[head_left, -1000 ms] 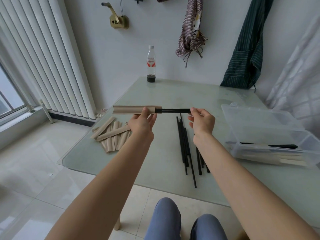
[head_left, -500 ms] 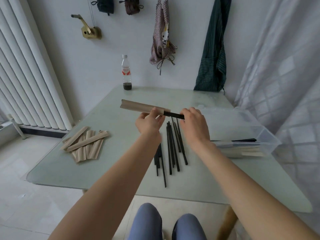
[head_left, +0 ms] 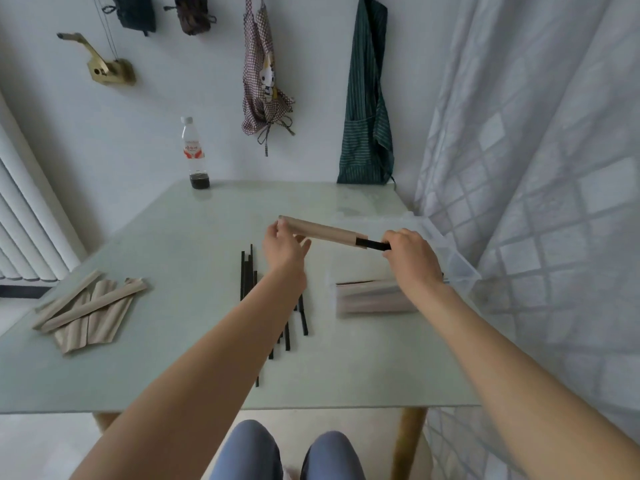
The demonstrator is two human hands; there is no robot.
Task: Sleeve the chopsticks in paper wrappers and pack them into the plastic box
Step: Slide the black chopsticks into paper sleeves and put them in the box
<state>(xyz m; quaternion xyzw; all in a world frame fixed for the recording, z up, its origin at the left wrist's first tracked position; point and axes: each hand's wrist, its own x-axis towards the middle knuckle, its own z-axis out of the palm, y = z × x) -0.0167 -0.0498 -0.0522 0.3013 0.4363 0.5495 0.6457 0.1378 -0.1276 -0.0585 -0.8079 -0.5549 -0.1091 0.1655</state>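
Pale glass-topped table (head_left: 180, 237) stood vs. a white wall (head_left: 194, 98), wooden legs (head_left: 408, 441) under its near edge. White tiled floor (head_left: 31, 445) below. On the wall: brass bracket (head_left: 104, 65), 2 dark bags (head_left: 136, 13), checked apron (head_left: 265, 77), green striped apron (head_left: 367, 109). White vertical blinds (head_left: 27, 233) at left; sheer checked curtain (head_left: 540, 168) at right. Plastic bottle (head_left: 195, 154), dark liquid at bottom, sat at table's far edge. Soft, even daylight.
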